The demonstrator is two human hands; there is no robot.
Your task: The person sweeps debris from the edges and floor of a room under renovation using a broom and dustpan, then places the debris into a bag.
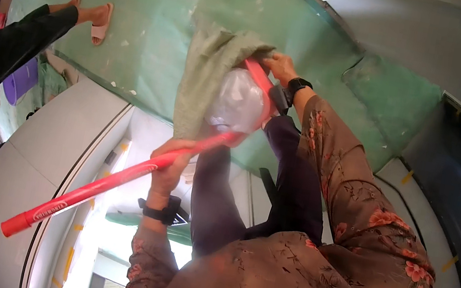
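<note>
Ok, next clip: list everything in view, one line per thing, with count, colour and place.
mop handle: one, red, running from lower left up to the centre
cloth: one, pale green, draped over the mop head at centre
plastic bag: one, clear, bunched beside the cloth
floor covering: one, green, top half
other person's feet in sandals: two, pink sandals, upper left
wristbands: two, black, one per wrist
left hand: grip on the mop handle
right hand: at the mop head, top of the cloth
</note>
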